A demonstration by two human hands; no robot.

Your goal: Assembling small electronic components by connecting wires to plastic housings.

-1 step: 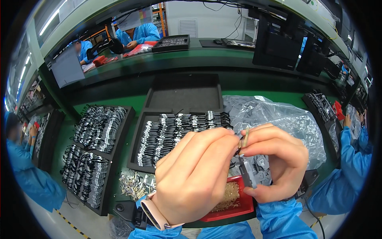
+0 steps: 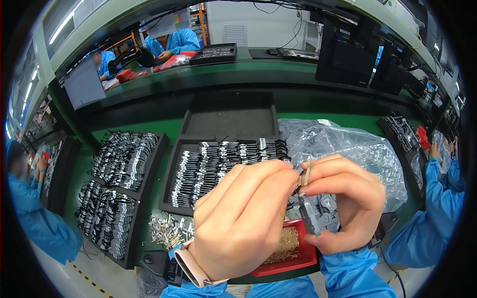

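Over the near edge of the bench, my two hands meet at a small grey plastic part [image 2: 309, 216]. My right hand [image 2: 360, 198] grips that part, its thumb at the lower end and bent fingers near the upper end. A thin yellowish strip [image 2: 307, 173] stands up by the right fingertips. My left hand [image 2: 238, 218] is closed, fingers pinched together at the top of the grey part beside a small dark piece; what they pinch is mostly hidden. Below the hands is a red tray [image 2: 310, 253] of tiny tan pieces.
Behind my hands is a black foam tray [image 2: 171, 201] with rows of black-and-silver parts; another such tray [image 2: 144, 198] lies left. Loose metal pieces [image 2: 166, 231] lie near the front. A clear plastic bag [image 2: 348, 144] with grey parts spreads right. Co-workers sit on both sides and opposite.
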